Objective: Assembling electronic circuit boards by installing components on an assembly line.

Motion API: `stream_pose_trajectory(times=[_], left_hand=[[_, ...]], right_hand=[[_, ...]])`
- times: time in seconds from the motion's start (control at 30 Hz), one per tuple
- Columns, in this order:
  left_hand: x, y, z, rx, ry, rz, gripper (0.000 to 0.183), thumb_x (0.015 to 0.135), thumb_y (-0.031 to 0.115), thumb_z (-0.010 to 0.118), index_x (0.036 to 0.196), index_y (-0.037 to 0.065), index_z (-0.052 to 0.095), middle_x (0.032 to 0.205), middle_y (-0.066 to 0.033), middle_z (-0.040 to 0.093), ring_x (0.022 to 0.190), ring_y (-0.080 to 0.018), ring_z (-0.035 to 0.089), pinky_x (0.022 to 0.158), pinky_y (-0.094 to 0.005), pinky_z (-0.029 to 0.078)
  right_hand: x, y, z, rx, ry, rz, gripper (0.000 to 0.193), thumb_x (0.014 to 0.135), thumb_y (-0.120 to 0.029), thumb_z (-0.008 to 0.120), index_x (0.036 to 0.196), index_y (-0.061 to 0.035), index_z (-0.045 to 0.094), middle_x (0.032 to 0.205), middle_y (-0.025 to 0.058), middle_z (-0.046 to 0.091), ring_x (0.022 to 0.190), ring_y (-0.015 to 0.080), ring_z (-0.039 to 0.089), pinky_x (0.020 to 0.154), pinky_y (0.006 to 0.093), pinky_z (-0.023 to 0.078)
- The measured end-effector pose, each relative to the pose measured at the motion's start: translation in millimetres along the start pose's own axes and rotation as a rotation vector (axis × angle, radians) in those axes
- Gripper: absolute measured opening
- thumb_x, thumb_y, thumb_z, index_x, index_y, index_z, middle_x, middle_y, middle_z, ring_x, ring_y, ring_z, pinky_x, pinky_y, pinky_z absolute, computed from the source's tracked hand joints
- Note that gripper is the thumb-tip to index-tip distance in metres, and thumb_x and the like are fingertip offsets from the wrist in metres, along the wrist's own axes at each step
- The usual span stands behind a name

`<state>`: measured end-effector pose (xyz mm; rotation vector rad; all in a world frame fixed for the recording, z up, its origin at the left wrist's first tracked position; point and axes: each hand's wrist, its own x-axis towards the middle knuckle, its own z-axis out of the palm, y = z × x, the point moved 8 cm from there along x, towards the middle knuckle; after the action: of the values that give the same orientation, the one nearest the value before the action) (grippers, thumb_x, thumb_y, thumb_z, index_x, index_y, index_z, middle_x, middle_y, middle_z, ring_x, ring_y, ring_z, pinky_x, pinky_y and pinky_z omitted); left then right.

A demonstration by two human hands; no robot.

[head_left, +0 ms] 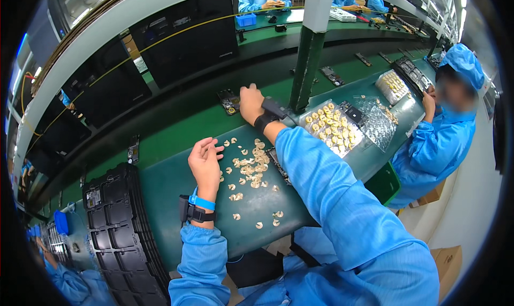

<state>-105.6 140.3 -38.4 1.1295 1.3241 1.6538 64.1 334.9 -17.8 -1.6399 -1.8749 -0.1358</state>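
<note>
My right hand (250, 104) reaches over the green belt, its fingers curled beside a small circuit board (229, 101) with a gold round part at its lower end. Whether the fingers grip the board's edge or something smaller is hidden. Nearer to me, my left hand (205, 164) hovers over the green bench with its fingers loosely bent and apart, nothing visible in them. Just right of it lies a scattered pile of small beige notched discs (254, 167). Under my right forearm, another dark board (278, 166) shows in part.
A clear tray of gold round parts (332, 128) and a clear plastic sheet (377, 121) lie to the right. Stacked black trays (119, 226) stand at the left. A green post (307, 65) rises beside the belt. A co-worker (444, 129) sits at the right.
</note>
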Motion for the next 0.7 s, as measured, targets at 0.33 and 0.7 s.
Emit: stream_pose_trajectory(times=[0.33, 0.7], left_hand=[[0, 0, -4, 0.011, -0.029, 0.001, 0.017, 0.104, 0.004, 0.057, 0.115, -0.007, 0.065, 0.102, -0.0153, 0.074, 0.080, -0.0195, 0.074, 0.066, -0.0273, 0.058], [-5, 2, 5, 0.033, -0.084, -0.006, 0.016, 0.104, 0.001, 0.055, 0.113, -0.006, 0.065, 0.100, -0.0146, 0.074, 0.078, -0.0172, 0.074, 0.065, -0.0251, 0.056]], right_hand=[[-136, 62, -236, 0.170, -0.020, -0.134, 0.009, 0.088, -0.012, 0.071, 0.089, -0.0039, 0.069, 0.084, 0.0180, 0.067, 0.080, 0.0407, 0.068, 0.070, 0.0504, 0.054], [-157, 118, -227, 0.191, -0.110, -0.181, 0.014, 0.088, -0.009, 0.074, 0.097, 0.0010, 0.073, 0.098, 0.0164, 0.065, 0.097, 0.0369, 0.064, 0.085, 0.0449, 0.052]])
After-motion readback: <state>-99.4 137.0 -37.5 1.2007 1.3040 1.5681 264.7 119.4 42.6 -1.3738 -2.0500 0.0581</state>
